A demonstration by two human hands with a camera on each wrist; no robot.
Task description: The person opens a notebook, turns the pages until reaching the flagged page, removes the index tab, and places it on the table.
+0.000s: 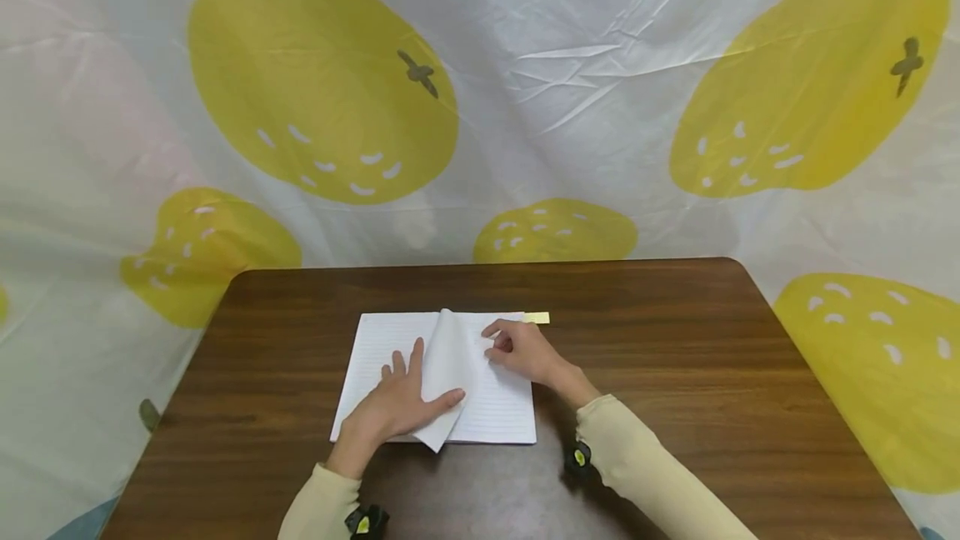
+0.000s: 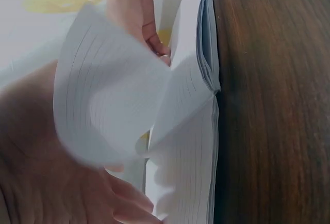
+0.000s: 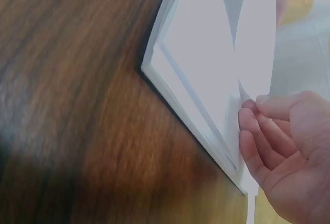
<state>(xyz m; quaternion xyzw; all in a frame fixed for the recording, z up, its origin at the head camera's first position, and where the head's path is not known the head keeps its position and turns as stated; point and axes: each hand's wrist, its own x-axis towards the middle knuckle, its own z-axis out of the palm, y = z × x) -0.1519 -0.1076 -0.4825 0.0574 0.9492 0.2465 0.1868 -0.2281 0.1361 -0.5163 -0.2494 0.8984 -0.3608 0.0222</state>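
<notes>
An open notebook [image 1: 495, 415] with lined white pages lies on the table. One loose page [image 1: 447, 357] stands curled up near the middle, leaning over the left side. My left hand [image 1: 397, 398] is spread at the left half, its thumb across the lower part of the raised page. In the left wrist view this page [image 2: 111, 90] bows in front of the palm and partly hides the right hand. Over the upper right page is my right hand [image 1: 525, 348], fingers loosely bent, thumb and forefinger tips a little apart. The right wrist view shows its fingertips [image 3: 247, 113] right by the paper.
A pale yellow tab [image 1: 537, 317] sticks out at the notebook's upper right corner. Around it spreads the dark wooden table [image 1: 675, 340]. A light curtain [image 1: 562, 148] with yellow fruit prints hangs behind the table's far edge. Each wrist carries a small black device [image 1: 579, 457].
</notes>
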